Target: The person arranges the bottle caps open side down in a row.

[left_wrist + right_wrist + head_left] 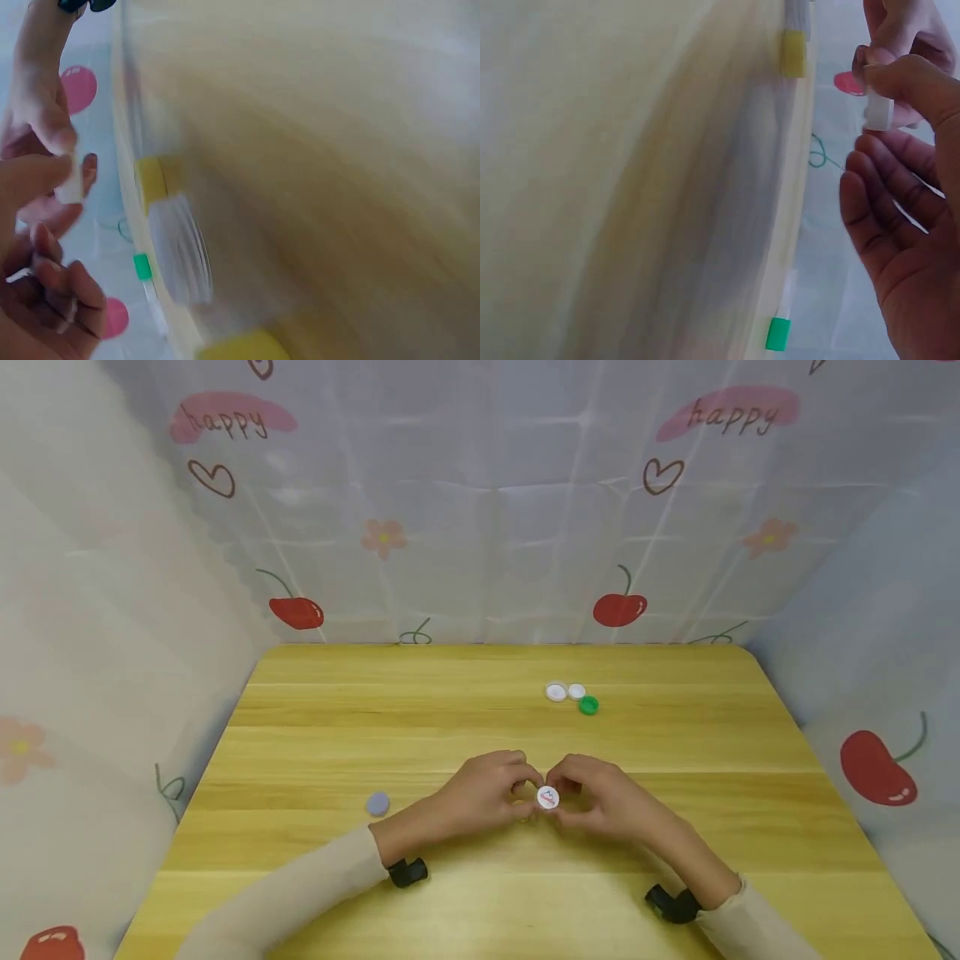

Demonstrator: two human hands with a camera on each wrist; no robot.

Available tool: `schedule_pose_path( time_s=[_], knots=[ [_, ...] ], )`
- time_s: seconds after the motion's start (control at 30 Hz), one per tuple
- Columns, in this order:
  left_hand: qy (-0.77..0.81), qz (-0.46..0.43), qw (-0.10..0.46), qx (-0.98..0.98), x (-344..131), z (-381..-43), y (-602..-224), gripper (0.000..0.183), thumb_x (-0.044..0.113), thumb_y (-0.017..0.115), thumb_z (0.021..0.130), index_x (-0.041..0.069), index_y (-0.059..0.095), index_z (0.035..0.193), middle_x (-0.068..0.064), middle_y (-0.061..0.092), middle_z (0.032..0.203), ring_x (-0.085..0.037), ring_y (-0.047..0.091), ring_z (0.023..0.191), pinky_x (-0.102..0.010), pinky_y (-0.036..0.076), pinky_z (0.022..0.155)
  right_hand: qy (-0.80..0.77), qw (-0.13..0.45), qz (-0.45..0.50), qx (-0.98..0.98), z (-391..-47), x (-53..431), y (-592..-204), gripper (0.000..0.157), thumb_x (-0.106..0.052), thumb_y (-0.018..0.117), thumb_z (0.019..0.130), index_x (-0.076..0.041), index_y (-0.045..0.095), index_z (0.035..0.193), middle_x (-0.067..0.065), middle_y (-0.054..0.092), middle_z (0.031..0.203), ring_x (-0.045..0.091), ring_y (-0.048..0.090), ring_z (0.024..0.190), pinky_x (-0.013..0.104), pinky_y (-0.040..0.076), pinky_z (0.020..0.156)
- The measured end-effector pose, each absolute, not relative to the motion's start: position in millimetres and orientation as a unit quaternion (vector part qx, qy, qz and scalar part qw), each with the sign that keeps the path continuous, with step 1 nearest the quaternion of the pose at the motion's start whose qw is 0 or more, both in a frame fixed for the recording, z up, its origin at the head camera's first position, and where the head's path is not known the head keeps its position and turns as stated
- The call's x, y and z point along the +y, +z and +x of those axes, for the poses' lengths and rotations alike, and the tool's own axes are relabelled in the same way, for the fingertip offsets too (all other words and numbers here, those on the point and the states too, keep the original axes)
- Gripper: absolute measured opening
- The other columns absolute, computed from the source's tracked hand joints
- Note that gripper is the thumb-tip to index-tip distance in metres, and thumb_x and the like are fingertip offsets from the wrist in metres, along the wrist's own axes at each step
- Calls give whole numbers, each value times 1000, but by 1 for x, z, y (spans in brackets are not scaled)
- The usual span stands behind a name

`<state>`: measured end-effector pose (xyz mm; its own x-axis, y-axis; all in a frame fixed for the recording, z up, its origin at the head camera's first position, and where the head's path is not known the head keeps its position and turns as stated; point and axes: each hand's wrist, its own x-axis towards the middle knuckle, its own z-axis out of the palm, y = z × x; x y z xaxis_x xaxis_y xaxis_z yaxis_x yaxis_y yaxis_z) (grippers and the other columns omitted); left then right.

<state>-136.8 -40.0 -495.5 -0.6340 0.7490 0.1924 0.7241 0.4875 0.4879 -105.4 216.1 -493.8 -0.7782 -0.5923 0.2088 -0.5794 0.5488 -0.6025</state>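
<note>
Two readable words, both "happy" in brown script over pink patches, are on the patterned cloth [487,485] facing me, among hearts, flowers and red cherries. In front of it lies my pale wooden surface [712,735], its grain running from side to side. My beige sleeves [300,881] reach in from the near edge. Both hands meet near the middle: my left hand [487,787] and right hand [611,797] each pinch the same printed cap by its rim, thumb and forefinger drawn close together, one hand on either side. A black wrist camera [408,872] sits at each cuff. Towards the far edge stands a white cap with a clear rim [556,692], with a green cap [588,705] near it. A lilac disc [378,803] lies to the left of my left wrist; I can read no lettering on it. Between the clear rim and the green is a small white cap [576,691]. The printed cap [548,797] is held above the surface, its round face turned up towards me with a pink and blue mark too small to read. Its broad width lies about level, and the wrist views show its plain white edge.
</note>
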Motion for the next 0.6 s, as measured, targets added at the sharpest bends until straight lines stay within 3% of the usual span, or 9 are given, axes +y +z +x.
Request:
schedule_pose_path(
  time_s=[0.23,0.4,0.6],
  knots=[
    [187,431,46,882,-17,-134,-503,18,42,80,96,27,81,106,13,65,90,0,54,77,-17,42,62,-282,69,-297,910,-101,223,-501,24,-43,83,96,-30,70,112,-19,68,105,6,64,94,27,58,87],
    [164,422,54,890,-11,-133,-507,14,42,80,96,28,79,98,14,59,84,-2,50,72,-21,39,58,-282,91,-291,910,-104,223,-507,24,-39,84,95,-28,70,110,-15,68,100,6,62,90,23,54,82],
    [154,412,61,896,-11,-132,-510,15,42,80,96,27,79,99,13,63,89,-3,55,77,-22,43,61,-292,100,-288,907,-107,222,-510,23,-37,86,94,-27,69,106,-10,66,93,8,59,85,21,51,76]
  ],
)
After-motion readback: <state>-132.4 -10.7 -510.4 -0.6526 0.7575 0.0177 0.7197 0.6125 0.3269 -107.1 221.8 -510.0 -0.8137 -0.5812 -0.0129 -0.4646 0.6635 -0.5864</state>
